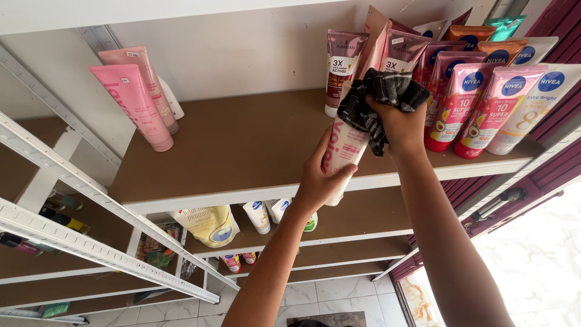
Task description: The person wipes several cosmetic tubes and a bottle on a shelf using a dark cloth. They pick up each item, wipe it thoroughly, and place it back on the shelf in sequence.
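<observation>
1. Forearms rise from 6 o'clock toward the brown shelf [242, 145].
2. Left hand [318, 178] is wrapped around the lower body of a white-and-pink tube [342, 151], just above the shelf's front edge.
3. Right hand [396, 124] clenches a dark checked cloth [378, 97] against the tube's upper end.
4. At 2 o'clock, a row of tubes [478, 103] stands upright; two pink tubes [136, 100] lean at 10 o'clock.
5. Judgement: wiping is mid-course on this tube; I cannot tell which others are wiped.
</observation>
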